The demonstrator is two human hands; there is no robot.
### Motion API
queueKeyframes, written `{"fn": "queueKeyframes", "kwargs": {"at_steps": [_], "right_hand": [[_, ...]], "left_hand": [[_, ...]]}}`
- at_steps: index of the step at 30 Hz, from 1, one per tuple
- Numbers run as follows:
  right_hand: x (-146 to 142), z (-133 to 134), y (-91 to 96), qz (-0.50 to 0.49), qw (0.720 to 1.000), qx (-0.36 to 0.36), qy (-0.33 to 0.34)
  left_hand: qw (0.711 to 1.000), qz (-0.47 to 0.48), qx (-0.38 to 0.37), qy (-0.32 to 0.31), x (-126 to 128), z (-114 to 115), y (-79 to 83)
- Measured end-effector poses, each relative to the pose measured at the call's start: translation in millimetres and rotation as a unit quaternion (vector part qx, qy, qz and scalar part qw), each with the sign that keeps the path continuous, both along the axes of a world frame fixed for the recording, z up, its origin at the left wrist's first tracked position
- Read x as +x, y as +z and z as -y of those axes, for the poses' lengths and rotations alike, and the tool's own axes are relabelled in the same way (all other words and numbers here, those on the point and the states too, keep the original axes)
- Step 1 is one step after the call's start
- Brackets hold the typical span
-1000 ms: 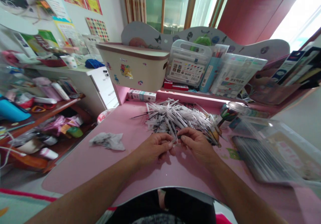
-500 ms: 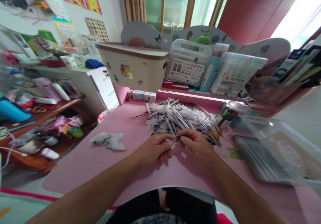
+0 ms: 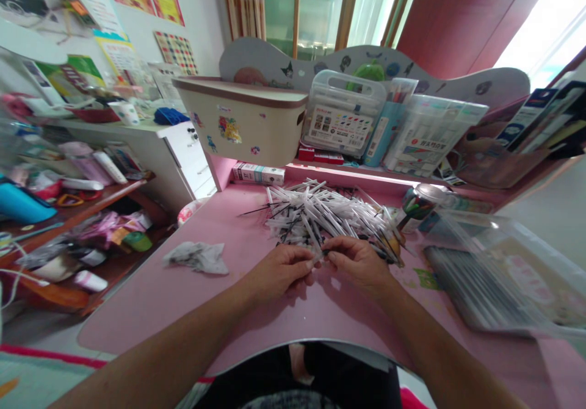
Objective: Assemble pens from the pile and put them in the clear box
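Close together at the front of the pile, my left hand and my right hand are both closed in a pinch. Between the left fingertips is a small whitish, see-through piece, partly hidden. A small black piece shows at the right thumb and forefinger; whether the two pieces touch, I cannot tell. Just beyond the fingers lies a loose heap of thin white and black pen parts. On the right, a clear plastic box holds a row of slim grey pens.
The pink desk carries a crumpled white cloth on the left. A can stands right of the heap. Behind, a shelf holds a cream bin, a clear marker case and a pen holder.
Both hands stay in place, with the fingertips shifting slightly. The dark piece between them shows less, and the whitish piece at the left fingers shows more.
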State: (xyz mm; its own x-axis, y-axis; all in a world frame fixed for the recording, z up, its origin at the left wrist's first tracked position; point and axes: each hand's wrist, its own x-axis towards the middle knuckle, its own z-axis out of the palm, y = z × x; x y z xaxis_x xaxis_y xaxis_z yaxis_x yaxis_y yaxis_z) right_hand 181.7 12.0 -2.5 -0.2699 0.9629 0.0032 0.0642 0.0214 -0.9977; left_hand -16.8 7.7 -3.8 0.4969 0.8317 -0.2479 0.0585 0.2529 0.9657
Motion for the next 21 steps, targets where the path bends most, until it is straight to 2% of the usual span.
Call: {"fn": "queueKeyframes", "kwargs": {"at_steps": [5,10,15,21], "right_hand": [[1.5,5.5,5.6,0.086,0.994,0.061,-0.005],[0.9,7.0,7.1,0.190,0.969,0.155,0.004],[2.2,6.4,4.5,0.211,0.969,0.129,0.013],[3.3,10.8,9.5,0.134,0.984,0.110,0.035]], "left_hand": [[0.999,-0.014,0.026,-0.014,-0.4,0.6,0.6],[0.998,-0.034,0.046,-0.029,0.7,3.1,6.4],[0.997,-0.046,0.056,-0.042,2.0,5.1,8.8],[0.998,-0.036,0.041,-0.028,1.7,4.8,7.3]]}}
